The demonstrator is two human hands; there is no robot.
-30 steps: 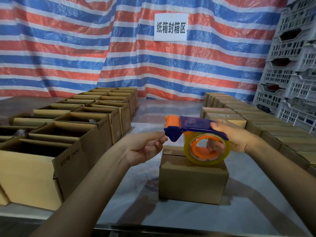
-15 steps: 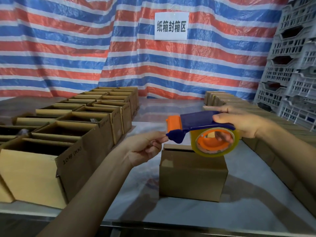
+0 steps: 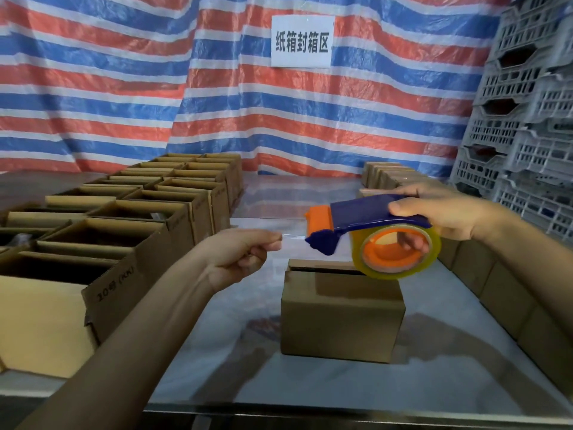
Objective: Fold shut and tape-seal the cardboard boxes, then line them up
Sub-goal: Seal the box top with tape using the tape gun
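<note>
The left grip [image 3: 238, 259] now sits off to the left of the tape dispenser [image 3: 366, 218], no longer at its nose, and a short stretch of clear tape [image 3: 294, 238] spans the new gap. The right grip [image 3: 440, 212] holds the dispenser slightly further right and higher.

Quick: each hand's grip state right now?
Left hand: pinches the free end of the clear tape.
Right hand: holds the tape dispenser.
</note>
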